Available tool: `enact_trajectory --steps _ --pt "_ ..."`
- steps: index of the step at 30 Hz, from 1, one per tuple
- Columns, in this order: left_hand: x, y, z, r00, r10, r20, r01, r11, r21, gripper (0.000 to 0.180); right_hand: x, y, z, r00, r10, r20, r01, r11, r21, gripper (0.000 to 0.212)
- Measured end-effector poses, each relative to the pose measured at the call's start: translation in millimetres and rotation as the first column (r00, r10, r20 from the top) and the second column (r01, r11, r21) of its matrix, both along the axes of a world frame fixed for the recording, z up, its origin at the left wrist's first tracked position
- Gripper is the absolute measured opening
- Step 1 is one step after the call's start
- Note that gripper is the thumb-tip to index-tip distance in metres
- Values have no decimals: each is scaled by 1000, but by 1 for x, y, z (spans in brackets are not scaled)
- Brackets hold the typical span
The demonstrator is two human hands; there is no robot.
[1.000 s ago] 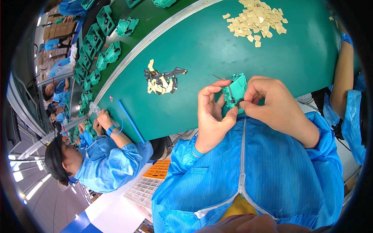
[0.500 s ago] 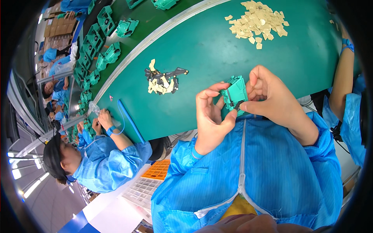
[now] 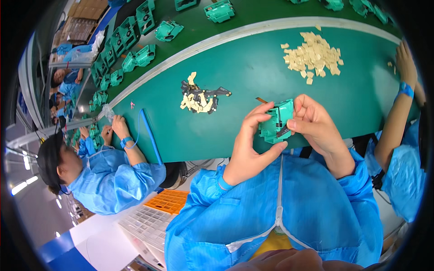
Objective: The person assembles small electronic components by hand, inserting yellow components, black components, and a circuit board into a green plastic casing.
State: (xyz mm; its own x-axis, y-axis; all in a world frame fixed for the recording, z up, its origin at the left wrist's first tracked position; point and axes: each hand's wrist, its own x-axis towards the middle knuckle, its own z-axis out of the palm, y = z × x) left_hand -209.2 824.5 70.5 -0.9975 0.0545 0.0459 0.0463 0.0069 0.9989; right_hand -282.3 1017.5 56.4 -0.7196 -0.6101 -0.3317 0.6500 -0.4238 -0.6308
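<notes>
A small teal-green plastic housing is held up between my two hands, above the near edge of the green table. My left hand grips it from the left, fingers behind and thumb along its lower edge. At its right side, my right hand holds the housing with thumb and fingers closed, the thumb pressing beside a black strip on its lower part. From the top left of the housing sticks out a thin brown ribbon. The right fingertips behind the housing are partly hidden.
Ahead lie a pile of cream-coloured pieces and a smaller heap of black strips with cream pieces. A blue bar lies left, near a co-worker. Another person's arm reaches in at right. Beyond a pale rail, more green housings stand.
The housing has turned in my hands, and the brown ribbon now shows. My right thumb has shifted to the housing's right side. The whole view has swung, so the table piles appear lower and farther right.
</notes>
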Motion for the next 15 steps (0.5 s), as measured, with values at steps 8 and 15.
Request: enact_trajectory --steps 8,15 --pt "-17 -3 28 989 22 -148 -93 868 -489 65 -9 -5 -3 1000 -6 -13 5 996 -84 29" --pt "-30 -8 29 918 -57 -392 -281 604 -746 61 -24 -20 31 967 35 -253 60 933 355 52"
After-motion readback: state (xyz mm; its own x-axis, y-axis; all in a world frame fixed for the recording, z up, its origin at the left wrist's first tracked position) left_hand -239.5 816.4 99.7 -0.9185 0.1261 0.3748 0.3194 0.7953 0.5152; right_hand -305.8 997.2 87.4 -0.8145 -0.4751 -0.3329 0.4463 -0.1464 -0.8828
